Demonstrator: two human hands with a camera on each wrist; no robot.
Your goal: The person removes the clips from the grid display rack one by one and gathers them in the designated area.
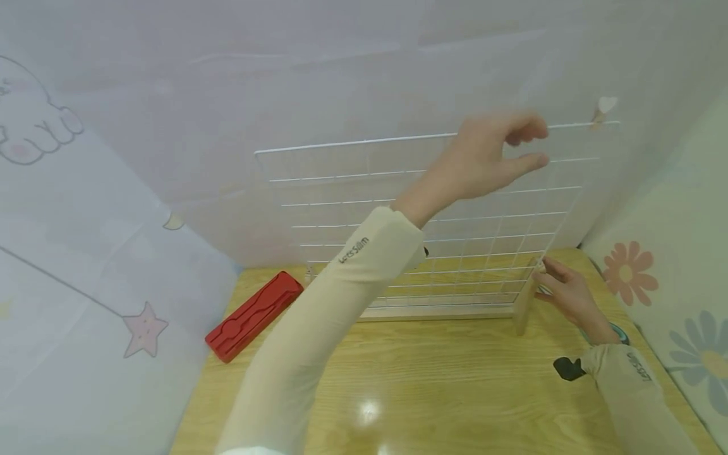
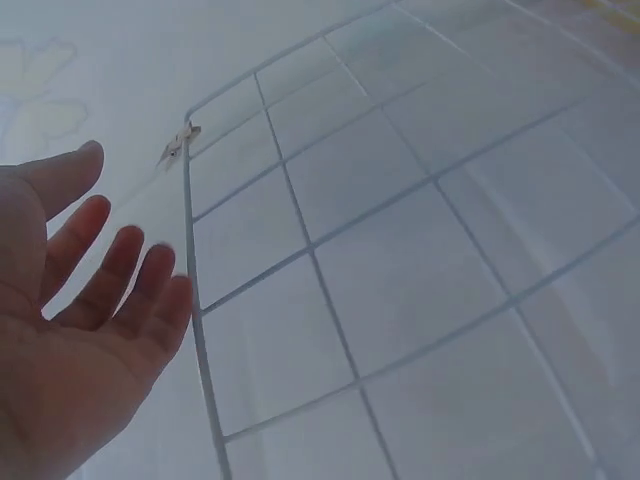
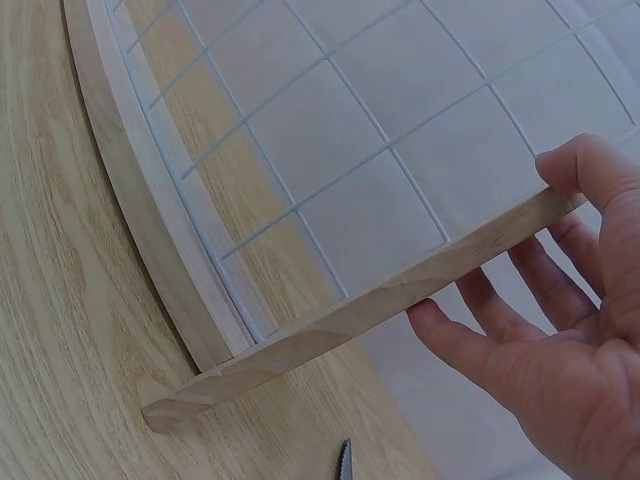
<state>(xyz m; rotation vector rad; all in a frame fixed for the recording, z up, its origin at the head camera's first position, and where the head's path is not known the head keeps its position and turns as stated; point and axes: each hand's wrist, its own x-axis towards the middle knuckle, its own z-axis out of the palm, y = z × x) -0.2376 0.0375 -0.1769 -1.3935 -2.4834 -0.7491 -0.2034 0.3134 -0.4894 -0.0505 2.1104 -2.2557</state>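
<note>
A white wire grid panel point(image 1: 466, 243) stands upright in a wooden base point(image 1: 438, 312) on the table. My left hand point(image 1: 483, 155) is raised at the panel's top edge, fingers apart and loosely bent, with nothing in them. In the left wrist view its palm point(image 2: 90, 350) shows beside the panel's outer wire. A small clip with a white heart point(image 1: 606, 105) sits on the top right corner. My right hand point(image 1: 571, 300) grips the wooden foot point(image 3: 300, 345) at the base's right end, thumb on one side and fingers on the other.
On the left of the wood-grain table point(image 1: 409, 379) lies a red molded case point(image 1: 253, 316). Printed cloth walls point(image 1: 341, 76) enclose the back and both sides. A dark pointed tip point(image 3: 345, 462) shows on the table near the foot.
</note>
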